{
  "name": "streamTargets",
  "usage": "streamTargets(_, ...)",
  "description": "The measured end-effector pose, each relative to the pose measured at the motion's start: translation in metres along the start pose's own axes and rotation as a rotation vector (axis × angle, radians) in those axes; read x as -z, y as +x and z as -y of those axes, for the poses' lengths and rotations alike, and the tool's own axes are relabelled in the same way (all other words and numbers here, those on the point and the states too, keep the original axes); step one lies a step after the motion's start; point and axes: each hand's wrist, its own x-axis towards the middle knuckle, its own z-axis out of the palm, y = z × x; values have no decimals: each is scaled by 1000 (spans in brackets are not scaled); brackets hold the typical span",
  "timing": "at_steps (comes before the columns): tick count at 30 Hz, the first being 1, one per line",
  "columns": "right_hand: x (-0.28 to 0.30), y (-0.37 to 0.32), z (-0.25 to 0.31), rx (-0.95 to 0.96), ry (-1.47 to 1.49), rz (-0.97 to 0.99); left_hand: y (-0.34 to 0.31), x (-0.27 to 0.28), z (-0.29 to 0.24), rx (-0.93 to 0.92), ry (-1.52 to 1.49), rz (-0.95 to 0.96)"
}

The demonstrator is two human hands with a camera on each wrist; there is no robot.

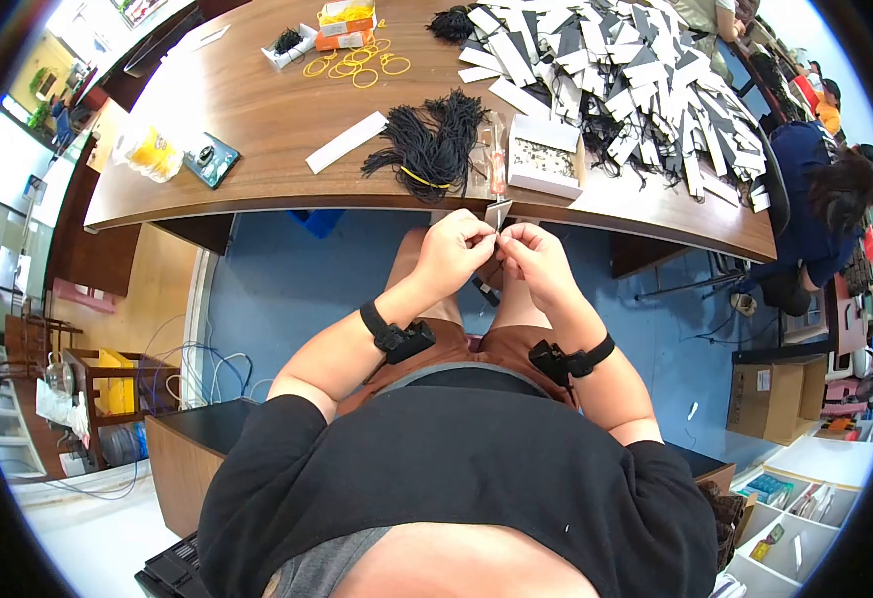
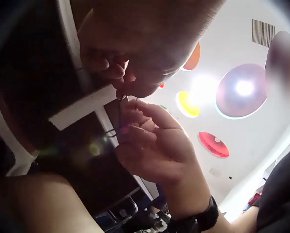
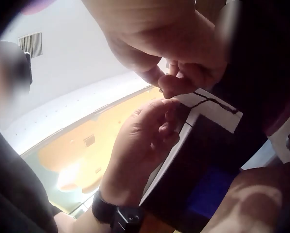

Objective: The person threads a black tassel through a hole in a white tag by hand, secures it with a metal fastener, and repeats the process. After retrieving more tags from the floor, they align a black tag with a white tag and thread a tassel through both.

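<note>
My left hand and right hand meet just off the table's front edge, fingertips nearly together. Between them runs a thin black cord, pinched by thumb and finger on each side. A white tag sits at the fingertips, with the cord crossing it in the right wrist view. On the table past my hands lies a bundle of black cords tied with a yellow band. Right of it is a white box of small pieces. The pinched ends of the cord are hidden by my fingers.
A large pile of black and white tags covers the table's right rear. One blank white strip lies left of the bundle. Yellow rubber bands, a phone and a screwdriver-like tool are also on the table.
</note>
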Motion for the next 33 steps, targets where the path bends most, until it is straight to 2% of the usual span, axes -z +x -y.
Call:
streamTargets(3,1,-1,-5,-126,88,24,-2,-3,-1,51,-124,9)
streamTargets(7,4,2,-4,-160,56,-4,-2,-5,4,88,-218,21)
streamTargets(9,12,11,-17,463,-632,-218,0,-5,7,69,-166,2)
streamTargets(10,2,2,7,653,-750,-329,0,-5,8,59,-141,-8)
streamTargets(11,-10,-12,31,569,-816,-367,0,-5,9,61,-140,-3)
streamTargets(13,-19,-13,48,645,-967,-354,-1,-7,11,66,-137,8)
streamTargets(16,-14,0,38,771,-1035,-299,-5,-11,21,191,-244,27)
streamTargets(19,-13,-1,32,633,-879,-215,-8,-3,16,359,-281,96)
streamTargets(22,-14,-8,28,605,-814,-191,-10,2,16,431,-352,179)
streamTargets(25,-15,-13,20,707,-823,-234,-12,-5,24,315,-382,94)
streamTargets(28,-13,-14,10,861,-1017,-130,-13,-1,30,360,-300,156)
streamTargets(31,-15,-23,15,661,-939,-92,-15,-1,31,387,-312,164)
streamTargets(33,-5,-9,2,552,-717,-113,-15,0,35,365,-309,158)
